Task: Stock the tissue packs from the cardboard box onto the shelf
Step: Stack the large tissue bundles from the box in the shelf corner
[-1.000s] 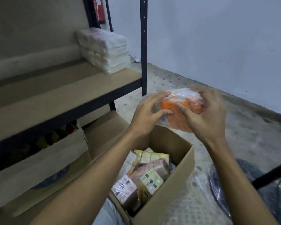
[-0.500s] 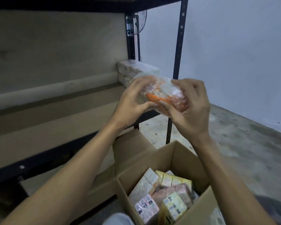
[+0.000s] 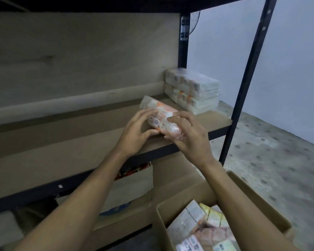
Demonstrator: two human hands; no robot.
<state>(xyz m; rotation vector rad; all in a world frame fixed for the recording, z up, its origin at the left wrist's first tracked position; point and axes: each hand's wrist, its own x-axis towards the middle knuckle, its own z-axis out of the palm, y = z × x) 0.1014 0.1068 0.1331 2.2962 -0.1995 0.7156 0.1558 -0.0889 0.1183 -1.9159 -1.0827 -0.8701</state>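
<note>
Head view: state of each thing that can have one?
orange tissue pack: held in both hands, tilted, over the shelf; contact with the board unclear
left hand: grips the pack's left side
right hand: grips the pack's right end
stacked packs: wrapped, piled at the right end of the shelf
shelf: mostly bare board
cardboard box: open, packs inside

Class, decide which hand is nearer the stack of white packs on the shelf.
Right. The right hand holds the orange pack on the side toward the stack; the left hand holds its opposite side, farther away.
</note>
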